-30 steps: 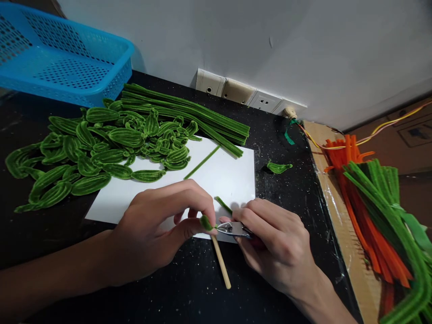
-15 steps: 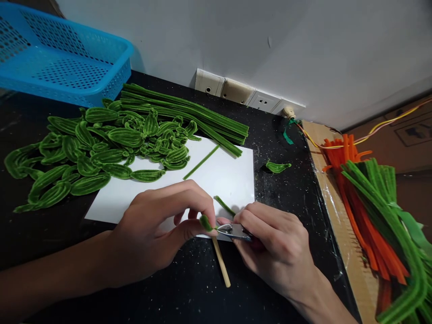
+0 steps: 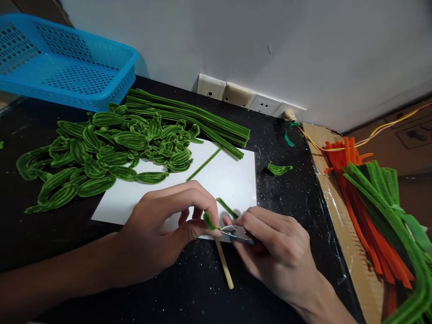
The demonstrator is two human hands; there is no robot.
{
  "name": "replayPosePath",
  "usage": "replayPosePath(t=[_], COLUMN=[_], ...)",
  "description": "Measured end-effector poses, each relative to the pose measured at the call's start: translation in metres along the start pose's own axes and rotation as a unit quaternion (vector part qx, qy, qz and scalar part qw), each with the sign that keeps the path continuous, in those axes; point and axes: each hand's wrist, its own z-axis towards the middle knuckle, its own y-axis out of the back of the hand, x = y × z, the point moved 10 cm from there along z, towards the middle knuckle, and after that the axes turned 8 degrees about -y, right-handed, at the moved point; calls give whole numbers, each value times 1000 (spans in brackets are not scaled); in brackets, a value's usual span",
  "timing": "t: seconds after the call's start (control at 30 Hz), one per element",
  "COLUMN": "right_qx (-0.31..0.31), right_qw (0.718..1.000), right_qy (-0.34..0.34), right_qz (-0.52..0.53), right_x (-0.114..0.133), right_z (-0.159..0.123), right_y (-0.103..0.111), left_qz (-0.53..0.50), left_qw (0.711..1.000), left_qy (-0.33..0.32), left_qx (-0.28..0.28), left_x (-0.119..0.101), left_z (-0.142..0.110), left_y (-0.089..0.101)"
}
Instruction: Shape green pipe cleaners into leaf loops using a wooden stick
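Between its thumb and forefinger my left hand (image 3: 172,229) pinches a short green pipe cleaner piece (image 3: 209,221). Closed around a pair of pliers (image 3: 238,233), my right hand (image 3: 278,252) holds their metal jaws against the end of that piece. A green pipe cleaner length (image 3: 227,208) sticks out beyond the right fingertips; where it ends is hidden. Under the hands lies a white sheet (image 3: 236,175), with a thin green strip (image 3: 203,164) on it. A wooden stick (image 3: 224,265) points toward me below the fingers.
Looped green leaf shapes (image 3: 131,140) are heaped at left beside a bundle of straight green pipe cleaners (image 3: 189,114). Behind stands a blue basket (image 3: 121,83). One leaf shape (image 3: 279,169) lies at right, near orange pipe cleaners (image 3: 367,225) on cardboard (image 3: 332,202). Wall sockets (image 3: 263,104) line the back.
The whole view has shifted slightly, so things appear a little further right and down. Both hands keep the same hold, with the plier jaws still at the green piece.
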Motion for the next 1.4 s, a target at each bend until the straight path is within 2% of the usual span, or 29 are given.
replayPosePath(t=[0.3, 0.47, 0.83, 1.03, 1.17, 1.4], right_qx=[-27, -18, 9, 7, -5, 6], right_qw=[999, 998, 999, 999, 1000, 1000], right_qy=[22, 15, -15, -25, -10, -23], right_qz=[-41, -50, -34, -28, -30, -9], right_x=[3, -1, -2, -4, -2, -5], right_z=[1, 2, -5, -3, 0, 1], right_y=[3, 2, 0, -2, -1, -3], left_qz=[-16, -34, -52, -63, -105, -220], left_qw=[999, 998, 996, 993, 983, 939], left_qy=[26, 59, 72, 103, 154, 259], left_qx=[-14, -15, 2, 4, 6, 46], left_x=[8, 15, 16, 21, 32, 54], left_z=[-1, -3, -3, -5, -5, -14], left_y=[0, -1, -4, -4, -6, -20])
